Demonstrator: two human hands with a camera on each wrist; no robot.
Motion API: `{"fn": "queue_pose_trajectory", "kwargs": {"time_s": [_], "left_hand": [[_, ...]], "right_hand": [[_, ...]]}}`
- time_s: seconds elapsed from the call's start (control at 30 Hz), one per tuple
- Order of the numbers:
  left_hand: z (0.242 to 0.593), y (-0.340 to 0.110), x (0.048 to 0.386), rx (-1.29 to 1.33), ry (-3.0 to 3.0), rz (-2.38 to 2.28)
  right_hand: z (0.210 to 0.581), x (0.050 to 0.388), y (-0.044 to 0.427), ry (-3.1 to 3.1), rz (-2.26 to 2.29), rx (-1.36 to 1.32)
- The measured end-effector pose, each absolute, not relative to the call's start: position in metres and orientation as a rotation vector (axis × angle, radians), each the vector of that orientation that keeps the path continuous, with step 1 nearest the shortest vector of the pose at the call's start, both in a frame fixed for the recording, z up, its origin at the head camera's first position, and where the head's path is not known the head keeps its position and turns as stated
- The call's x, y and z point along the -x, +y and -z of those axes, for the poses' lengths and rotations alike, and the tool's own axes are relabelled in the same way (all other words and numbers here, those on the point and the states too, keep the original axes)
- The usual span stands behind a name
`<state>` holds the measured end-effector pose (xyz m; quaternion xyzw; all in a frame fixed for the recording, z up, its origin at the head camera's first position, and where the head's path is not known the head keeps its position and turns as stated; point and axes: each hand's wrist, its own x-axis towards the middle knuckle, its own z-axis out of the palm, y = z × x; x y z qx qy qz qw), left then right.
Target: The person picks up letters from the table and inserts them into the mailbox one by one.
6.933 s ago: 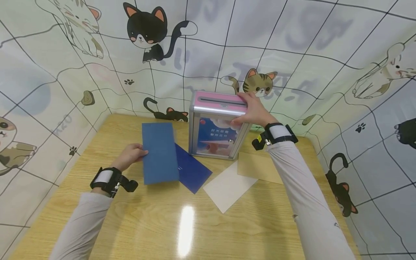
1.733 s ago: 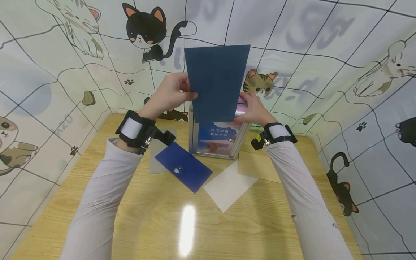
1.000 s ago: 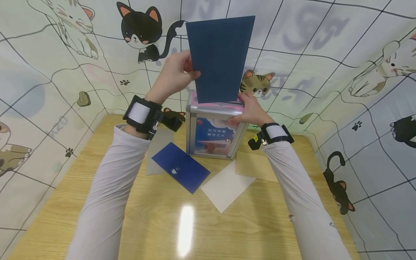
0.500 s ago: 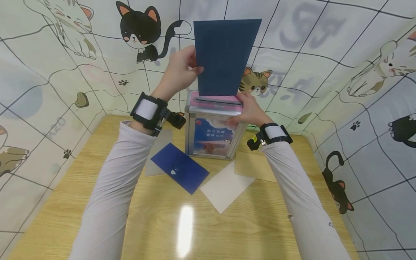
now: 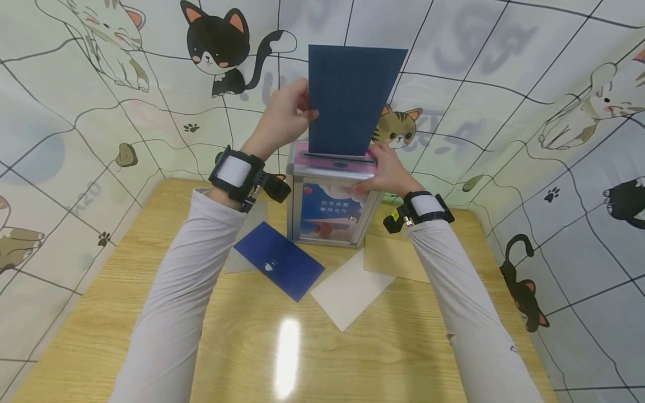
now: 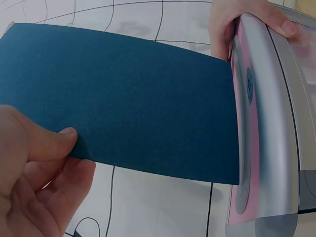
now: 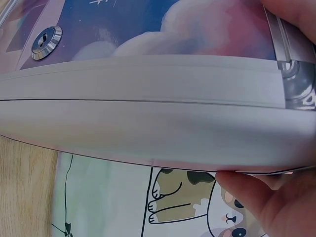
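Observation:
My left hand (image 5: 288,117) pinches the left edge of a dark blue envelope (image 5: 353,101), thumb on its near face. The envelope stands upright over a pink-topped, silver-framed letter box (image 5: 330,210). Its lower edge meets the long slot in the lid; whether it has entered the slot, I cannot tell. In the left wrist view the end of the envelope (image 6: 148,103) lines up with the slot (image 6: 242,197). My right hand (image 5: 390,170) grips the box's upper right corner, thumb on the front and fingers over the top. The right wrist view shows the box's side (image 7: 148,118) between thumb and fingers.
On the wooden table (image 5: 242,352), a navy envelope (image 5: 279,260) lies over a pale grey one (image 5: 242,263) left of the box. A white envelope (image 5: 350,291) and a tan one (image 5: 393,257) lie in front and right. A cat-print sheet (image 5: 166,123) hangs behind.
The left hand has carried the blue envelope from the table's left side up above the box, then slightly right and down to the slot. The right hand has kept its grip on the box.

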<state>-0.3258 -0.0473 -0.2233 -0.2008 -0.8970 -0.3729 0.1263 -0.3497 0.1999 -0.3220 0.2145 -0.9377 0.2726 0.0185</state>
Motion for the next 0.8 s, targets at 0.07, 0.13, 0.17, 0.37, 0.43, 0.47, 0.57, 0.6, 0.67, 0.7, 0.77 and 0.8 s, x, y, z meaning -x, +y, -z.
{"fn": "queue_pose_trajectory", "kwargs": {"time_s": [0.07, 0.13, 0.17, 0.37, 0.43, 0.47, 0.57, 0.6, 0.67, 0.7, 0.77, 0.8], "left_hand": [[0.225, -0.048, 0.327, 0.596, -2.605, 1.091], [0.226, -0.048, 0.328, 0.596, -2.61, 1.096], [0.226, -0.049, 0.328, 0.597, -2.61, 1.102], [0.228, -0.05, 0.331, 0.589, -2.617, 1.131], [0.228, -0.051, 0.332, 0.588, -2.619, 1.131], [0.229, -0.051, 0.333, 0.591, -2.617, 1.135], [0.229, -0.051, 0.335, 0.583, -2.63, 1.124], [0.23, -0.052, 0.336, 0.585, -2.631, 1.122], [0.231, -0.051, 0.337, 0.583, -2.642, 1.119], [0.232, -0.051, 0.338, 0.582, -2.649, 1.117], [0.234, -0.051, 0.339, 0.585, -2.655, 1.123], [0.235, -0.051, 0.339, 0.584, -2.659, 1.125]], "right_hand": [[0.322, 0.35, 0.2, -2.912, -0.843, -0.667], [0.321, 0.349, 0.2, -2.912, -0.842, -0.668], [0.321, 0.349, 0.2, -2.912, -0.843, -0.67], [0.32, 0.349, 0.199, -2.912, -0.85, -0.663], [0.32, 0.349, 0.199, -2.914, -0.851, -0.664], [0.32, 0.349, 0.2, -2.914, -0.849, -0.663], [0.32, 0.35, 0.2, -2.911, -0.855, -0.666], [0.321, 0.35, 0.2, -2.911, -0.856, -0.668], [0.321, 0.351, 0.2, -2.91, -0.863, -0.667], [0.321, 0.351, 0.2, -2.91, -0.866, -0.667], [0.321, 0.351, 0.199, -2.913, -0.872, -0.664], [0.321, 0.351, 0.199, -2.914, -0.874, -0.663]]}}
